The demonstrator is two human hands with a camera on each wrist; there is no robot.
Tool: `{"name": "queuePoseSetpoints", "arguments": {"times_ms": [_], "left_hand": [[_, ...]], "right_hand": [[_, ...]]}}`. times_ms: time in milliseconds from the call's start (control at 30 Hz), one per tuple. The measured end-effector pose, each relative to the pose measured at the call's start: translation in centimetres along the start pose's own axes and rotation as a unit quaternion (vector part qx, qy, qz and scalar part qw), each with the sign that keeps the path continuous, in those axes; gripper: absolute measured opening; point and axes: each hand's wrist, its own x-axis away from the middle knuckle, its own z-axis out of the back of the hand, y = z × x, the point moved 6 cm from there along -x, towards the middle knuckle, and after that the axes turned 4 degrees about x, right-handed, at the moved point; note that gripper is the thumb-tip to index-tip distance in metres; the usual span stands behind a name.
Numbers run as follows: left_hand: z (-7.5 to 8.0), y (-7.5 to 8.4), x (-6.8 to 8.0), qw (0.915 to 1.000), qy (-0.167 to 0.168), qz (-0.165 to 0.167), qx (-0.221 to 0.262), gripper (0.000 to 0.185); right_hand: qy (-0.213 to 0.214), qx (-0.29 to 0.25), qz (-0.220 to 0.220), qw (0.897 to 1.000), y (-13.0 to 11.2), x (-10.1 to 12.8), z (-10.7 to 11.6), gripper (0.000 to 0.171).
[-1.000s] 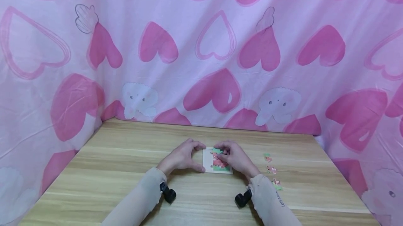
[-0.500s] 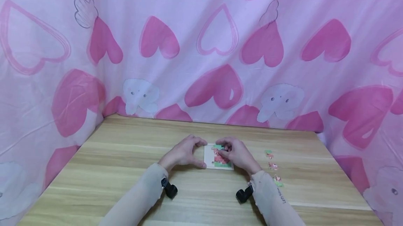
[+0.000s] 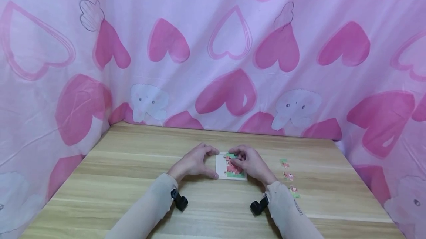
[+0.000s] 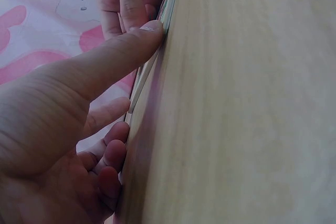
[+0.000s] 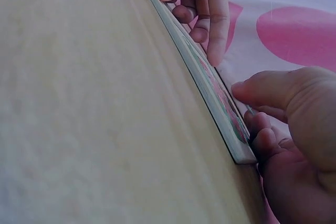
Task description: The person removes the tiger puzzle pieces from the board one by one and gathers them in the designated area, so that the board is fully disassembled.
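Observation:
A small pale puzzle board (image 3: pixel 221 165) lies flat on the wooden table, its left part bare and its right part covered by joined puzzle pieces (image 3: pixel 234 171) with a red animal on green. My left hand (image 3: pixel 193 162) grips the board's left side, thumb at the near corner and index finger at the far one. Over the right part, my right hand (image 3: pixel 252 162) has thumb and fingers bent close together. Between them, the right wrist view shows the thin edge of a puzzle piece (image 5: pixel 251 110), mostly hidden. Its curled lower fingers sit against the board's right end.
Three loose puzzle pieces lie in a column to the right: a top one (image 3: pixel 284 163), a middle one (image 3: pixel 288 176) and a bottom one (image 3: pixel 294 191). Behind the table (image 3: pixel 139 150) hangs a pink heart-patterned curtain (image 3: pixel 186 94), which also closes both sides.
The head view has shifted slightly. Both hands stay at the board, and the loose pieces lie as before.

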Motion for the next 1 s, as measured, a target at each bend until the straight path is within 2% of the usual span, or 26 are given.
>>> {"name": "queuePoseSetpoints", "arguments": {"times_ms": [300,433,533,733,1000], "left_hand": [[0.0,-0.2,0.0,1.0,0.004,-0.002,-0.005,0.088],[-0.1,-0.4,-0.1,1.0,0.003,-0.002,0.0,0.088],[-0.3,-0.4,-0.1,1.0,0.004,-0.004,-0.001,0.088],[-0.4,-0.2,-0.1,0.9999,0.009,-0.008,-0.009,0.09],[-0.3,-0.3,0.0,0.9998,0.012,-0.006,-0.015,0.09]], "right_hand": [[-0.007,-0.025,0.015,1.0,-0.1,-0.2,0.1,0.031],[-0.01,-0.048,-0.01,0.999,-0.4,0.4,1.0,0.032],[-0.01,-0.057,-0.023,0.998,-0.7,1.1,2.5,0.033],[0.029,-0.018,0.041,0.999,-1.0,1.7,6.8,0.035],[0.053,0.017,0.029,0.998,0.2,3.4,11.4,0.037]]}}
